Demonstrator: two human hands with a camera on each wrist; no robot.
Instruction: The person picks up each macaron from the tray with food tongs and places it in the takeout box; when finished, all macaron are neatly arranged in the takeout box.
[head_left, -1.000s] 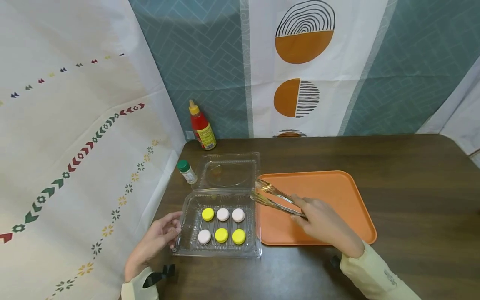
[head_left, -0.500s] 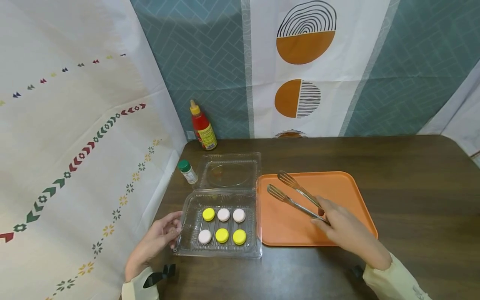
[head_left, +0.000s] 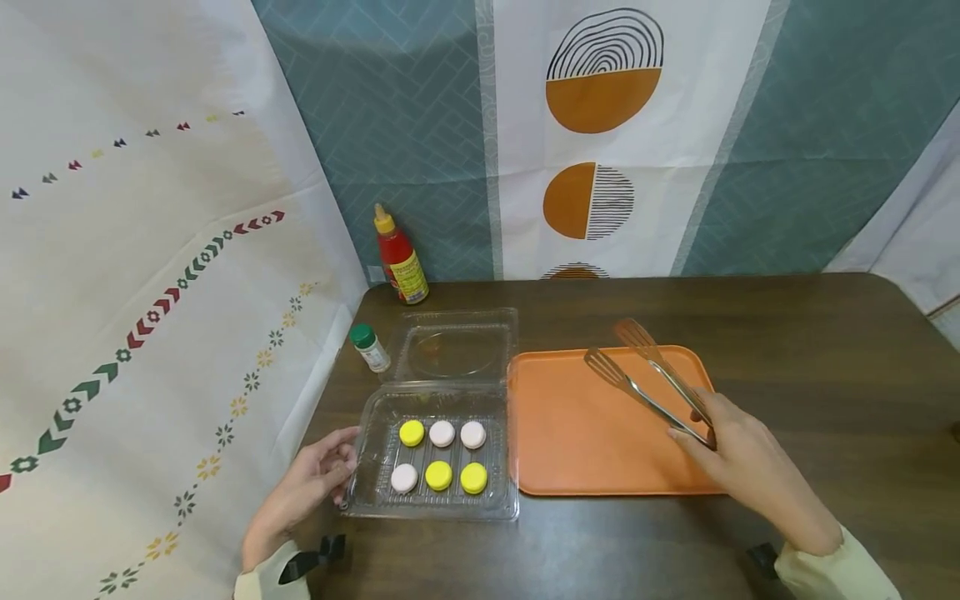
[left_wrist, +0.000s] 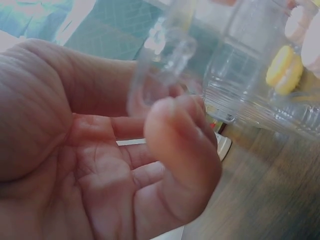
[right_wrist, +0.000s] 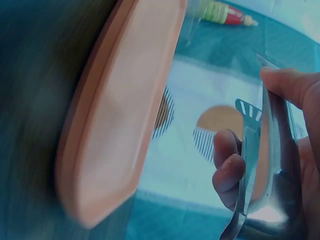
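Observation:
My left hand (head_left: 303,485) grips the left edge of a clear plastic clamshell container (head_left: 498,417) with its fingers curled at the rim. Inside sit three yellow macarons (head_left: 438,476) and three pale pink macarons (head_left: 472,435) in two rows; a yellow macaron (left_wrist: 284,70) shows its ridged filling in the left wrist view. My right hand (head_left: 757,467) holds metal tongs (head_left: 652,403) near their joined end. Their slotted tips stand spread apart with nothing between them, pointing to the back left above the orange tray (head_left: 585,442).
The container's lid (head_left: 453,346) lies folded back behind it. Left of the lid stands a small green-capped jar (head_left: 371,348), and a red sauce bottle (head_left: 402,262) is at the table's back left corner. Patterned cloth (head_left: 420,150) hangs behind the dark wooden table (head_left: 810,358).
The right hand has carried the tongs rightward, away from the container's right edge and across the tray. The left hand and the macarons stay in place.

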